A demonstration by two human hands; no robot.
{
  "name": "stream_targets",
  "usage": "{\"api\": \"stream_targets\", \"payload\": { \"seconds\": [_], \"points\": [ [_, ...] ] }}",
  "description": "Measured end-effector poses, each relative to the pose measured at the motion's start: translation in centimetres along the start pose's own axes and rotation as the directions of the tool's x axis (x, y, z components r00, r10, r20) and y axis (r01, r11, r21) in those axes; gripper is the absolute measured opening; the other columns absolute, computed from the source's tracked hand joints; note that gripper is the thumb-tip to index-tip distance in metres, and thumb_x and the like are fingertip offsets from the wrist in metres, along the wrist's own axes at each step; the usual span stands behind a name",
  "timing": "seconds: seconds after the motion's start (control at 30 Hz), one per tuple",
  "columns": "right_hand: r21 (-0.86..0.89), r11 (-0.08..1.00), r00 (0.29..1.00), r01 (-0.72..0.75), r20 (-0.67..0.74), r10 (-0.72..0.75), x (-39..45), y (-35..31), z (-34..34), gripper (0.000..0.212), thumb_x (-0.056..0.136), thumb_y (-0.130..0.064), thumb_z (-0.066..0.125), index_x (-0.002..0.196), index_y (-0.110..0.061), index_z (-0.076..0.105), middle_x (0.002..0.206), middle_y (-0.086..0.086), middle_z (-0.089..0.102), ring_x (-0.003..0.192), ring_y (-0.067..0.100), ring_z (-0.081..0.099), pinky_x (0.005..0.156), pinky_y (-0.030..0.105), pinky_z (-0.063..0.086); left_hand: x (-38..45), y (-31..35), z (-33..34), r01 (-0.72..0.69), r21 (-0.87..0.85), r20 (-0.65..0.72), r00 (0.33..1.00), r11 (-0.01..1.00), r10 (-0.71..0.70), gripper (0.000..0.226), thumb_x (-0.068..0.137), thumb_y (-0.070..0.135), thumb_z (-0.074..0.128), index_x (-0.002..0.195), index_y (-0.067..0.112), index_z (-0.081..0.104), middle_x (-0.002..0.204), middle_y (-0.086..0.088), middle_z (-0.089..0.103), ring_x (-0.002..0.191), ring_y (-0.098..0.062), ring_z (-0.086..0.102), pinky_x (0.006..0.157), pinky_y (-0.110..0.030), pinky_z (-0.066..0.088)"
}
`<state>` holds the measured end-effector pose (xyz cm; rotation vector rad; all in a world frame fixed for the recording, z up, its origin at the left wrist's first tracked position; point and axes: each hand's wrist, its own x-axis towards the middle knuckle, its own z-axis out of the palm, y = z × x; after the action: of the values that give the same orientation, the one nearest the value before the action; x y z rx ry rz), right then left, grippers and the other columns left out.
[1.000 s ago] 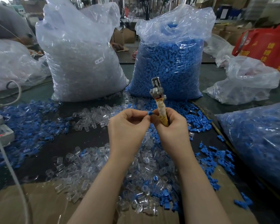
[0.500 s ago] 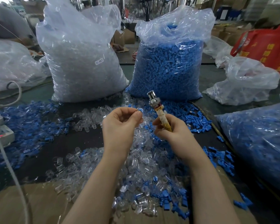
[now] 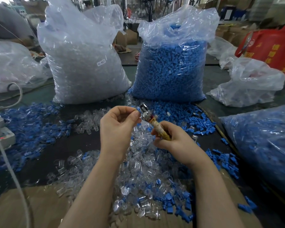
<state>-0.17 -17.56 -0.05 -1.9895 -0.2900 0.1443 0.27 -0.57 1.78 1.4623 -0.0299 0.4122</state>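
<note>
1. Blue plastic piece [image 3: 138, 110] sits pinched btwn thumb and forefinger tips of L hand [image 3: 118, 129], held right against the metal head of a hand tool [image 3: 145, 112]; other L fingers curl in.
2. R hand [image 3: 178, 142] wraps the tool's tape-bound handle [image 3: 160, 130], fingers closed round it, head tilted up-left toward the L hand. Both hands hover over a heap of clear plastic caps [image 3: 138, 170].
3. Room: bare dark tabletop [image 3: 69, 142] left of the heap; cardboard sheet [image 3: 23, 208] along the near edge; white cable [image 3: 10, 170] runs down the left side. Loose blue pieces [image 3: 28, 124] spread at left, more right of the hands.
4. Containers: tall clear bag [image 3: 82, 63] w/ clear caps, label "SJ 017", back left. Just beside it, bag full of blue pieces [image 3: 169, 68]. Third bag of blue pieces [image 3: 262, 145] at far right; slack clear bag [image 3: 250, 84] behind it, contents unclear.
</note>
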Motion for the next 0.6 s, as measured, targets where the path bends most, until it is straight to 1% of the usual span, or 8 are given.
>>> {"api": "stream_targets", "payload": {
  "seconds": [0.07, 0.1, 0.17, 0.23, 0.27, 0.37, 0.43, 0.6],
  "points": [
    [0.003, 1.0, 1.0, 0.007, 0.007, -0.007, 0.03, -0.03, 0.04, 0.015, 0.087, -0.005, 0.065, 0.099, -0.011, 0.058, 0.079, -0.007, 0.056, 0.072, 0.019, 0.048, 0.072, 0.041, 0.044, -0.02, 0.1, -0.08, -0.003, 0.006, 0.01, 1.0, 1.0, 0.003, 0.009, 0.085, 0.003, 0.071, 0.083, 0.011, 0.069, 0.071, 0.002, 0.073, 0.066, -0.008, 0.069, 0.065, -0.015, 0.053],
    [-0.001, 1.0, 1.0, 0.012, 0.01, -0.012, 0.04, -0.04, 0.07, 0.014, 0.087, -0.005, 0.064, 0.099, -0.011, 0.058, 0.079, -0.006, 0.055, 0.071, 0.019, 0.047, 0.07, 0.037, 0.041, -0.03, 0.15, -0.12, -0.005, 0.005, 0.014, 1.0, 1.0, 0.005, 0.009, 0.085, 0.003, 0.071, 0.083, 0.011, 0.069, 0.071, 0.002, 0.073, 0.066, -0.007, 0.069, 0.065, -0.015, 0.053],
    [-0.022, 1.0, 1.0, 0.021, 0.009, -0.02, 0.02, -0.06, 0.15, 0.013, 0.087, -0.003, 0.061, 0.096, -0.012, 0.058, 0.076, -0.001, 0.051, 0.066, 0.017, 0.043, 0.066, 0.034, 0.037, -0.02, 0.27, -0.2, -0.012, 0.008, 0.024, 1.0, 1.0, 0.012, 0.009, 0.085, 0.003, 0.071, 0.083, 0.012, 0.069, 0.072, 0.002, 0.073, 0.066, -0.007, 0.069, 0.064, -0.014, 0.053],
    [-0.048, 0.998, 1.0, 0.028, -0.001, -0.028, 0.03, -0.05, 0.24, 0.015, 0.086, -0.001, 0.059, 0.093, -0.014, 0.058, 0.073, -0.001, 0.048, 0.061, 0.015, 0.04, 0.061, 0.032, 0.035, 0.01, 0.38, -0.27, -0.015, 0.01, 0.029, 0.999, 1.0, 0.014, 0.009, 0.085, 0.003, 0.071, 0.083, 0.011, 0.069, 0.072, 0.002, 0.073, 0.066, -0.006, 0.069, 0.064, -0.014, 0.053],
    [-0.062, 0.998, 1.0, 0.028, -0.006, -0.029, 0.04, -0.02, 0.27, 0.016, 0.085, -0.001, 0.058, 0.092, -0.015, 0.058, 0.07, -0.003, 0.048, 0.058, 0.013, 0.039, 0.058, 0.03, 0.035, 0.01, 0.4, -0.29, -0.013, 0.009, 0.03, 0.999, 1.0, 0.012, 0.009, 0.085, 0.002, 0.071, 0.083, 0.011, 0.069, 0.072, 0.002, 0.073, 0.066, -0.006, 0.069, 0.064, -0.014, 0.053],
    [-0.101, 0.994, 0.999, 0.028, -0.019, -0.03, 0.08, 0.05, 0.34, 0.018, 0.084, 0.0, 0.057, 0.088, -0.017, 0.058, 0.061, -0.014, 0.05, 0.051, 0.006, 0.038, 0.05, 0.019, 0.033, -0.04, 0.53, -0.27, -0.003, 0.007, 0.03, 1.0, 1.0, 0.002, 0.009, 0.085, 0.001, 0.07, 0.083, 0.01, 0.069, 0.071, 0.003, 0.072, 0.065, -0.006, 0.069, 0.064, -0.013, 0.052],
    [-0.135, 0.99, 0.999, 0.031, -0.038, -0.036, 0.11, 0.09, 0.44, 0.018, 0.082, 0.0, 0.057, 0.085, -0.019, 0.058, 0.058, -0.016, 0.05, 0.05, 0.004, 0.039, 0.048, 0.017, 0.032, -0.04, 0.6, -0.27, 0.004, 0.003, 0.028, 1.0, 1.0, -0.004, 0.008, 0.085, 0.0, 0.07, 0.084, 0.008, 0.069, 0.071, 0.001, 0.072, 0.065, -0.006, 0.068, 0.063, -0.014, 0.052],
    [-0.117, 0.993, 0.999, 0.024, -0.043, -0.029, 0.19, 0.07, 0.75, 0.019, 0.081, 0.0, 0.056, 0.084, -0.019, 0.058, 0.056, -0.012, 0.047, 0.046, 0.004, 0.038, 0.048, 0.022, 0.033, 0.06, 0.64, -0.3, 0.048, -0.025, 0.02, 0.999, 0.999, -0.048, 0.007, 0.085, -0.002, 0.069, 0.086, 0.005, 0.069, 0.077, -0.005, 0.072, 0.069, -0.009, 0.069, 0.066, -0.016, 0.054]
  ]
}}
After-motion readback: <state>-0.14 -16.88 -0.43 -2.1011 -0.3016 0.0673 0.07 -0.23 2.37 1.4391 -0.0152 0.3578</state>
